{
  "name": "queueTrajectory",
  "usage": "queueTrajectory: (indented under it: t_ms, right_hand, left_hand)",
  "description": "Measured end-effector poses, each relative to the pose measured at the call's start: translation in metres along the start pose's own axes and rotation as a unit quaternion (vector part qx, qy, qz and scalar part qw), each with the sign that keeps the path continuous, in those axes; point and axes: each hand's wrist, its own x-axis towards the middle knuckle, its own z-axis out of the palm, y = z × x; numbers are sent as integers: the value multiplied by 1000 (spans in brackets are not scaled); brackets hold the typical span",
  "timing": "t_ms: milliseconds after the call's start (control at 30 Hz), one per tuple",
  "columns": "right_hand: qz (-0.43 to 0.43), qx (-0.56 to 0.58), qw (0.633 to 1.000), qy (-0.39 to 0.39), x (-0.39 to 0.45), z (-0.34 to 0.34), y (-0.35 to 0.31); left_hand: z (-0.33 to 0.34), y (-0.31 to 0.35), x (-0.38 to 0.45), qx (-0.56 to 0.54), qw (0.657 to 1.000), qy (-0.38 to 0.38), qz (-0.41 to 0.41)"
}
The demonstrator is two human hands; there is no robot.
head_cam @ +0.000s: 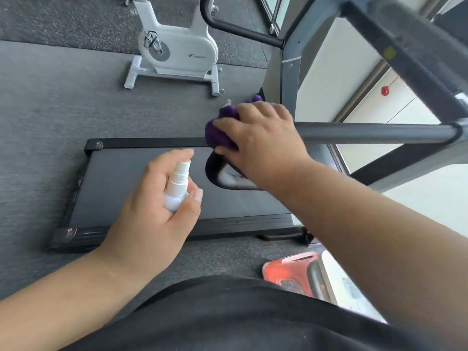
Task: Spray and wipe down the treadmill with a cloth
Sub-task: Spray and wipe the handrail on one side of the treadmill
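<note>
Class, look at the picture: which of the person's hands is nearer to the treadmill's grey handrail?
Right. The right hand presses the purple cloth around the handrail. The left hand holds the spray bottle apart from it, over the belt.

Purple cloth, white spray bottle, grey floor

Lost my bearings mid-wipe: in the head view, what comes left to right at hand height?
Left hand holding the white spray bottle → purple cloth → right hand pressing it on the treadmill handrail.
</note>
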Motion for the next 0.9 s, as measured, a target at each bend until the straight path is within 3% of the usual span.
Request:
queueTrajectory:
  t_ms: [100,167,333,467,600,667,733,800,900]
  right_hand:
    - [200,117,973,-14,-1,-17,28]
    - [217,98,971,-19,-8,-17,20]
    - [74,-13,997,16,-6,2,-16]
    - [-95,-62,992,61,-10,15,-19]
    - [-199,-100,975,10,-9,11,-9]
    - [-164,-66,984,28,-8,4,4]
    - [-63,9,997,44,-15,-3,20]
    - [44,64,996,43,-30,-7,43]
    - [127,80,988,38,-58,-13,87]
  left_hand:
    - [-2,-2,1,-11,1000,-19,-11]
    - [-2,-3,3,-12,999,-31,-10]
    - [1,-2,13,-8,999,-47,2]
    - [9,-2,22,1,999,-45,2]
    - [16,7,27,2,999,-40,25]
    - [19,10,28,6,999,-35,38]
    - [21,10,30,11,998,-31,48]
    - [26,10,32,14,998,-27,52]
    - [37,6,39,17,998,-37,50]
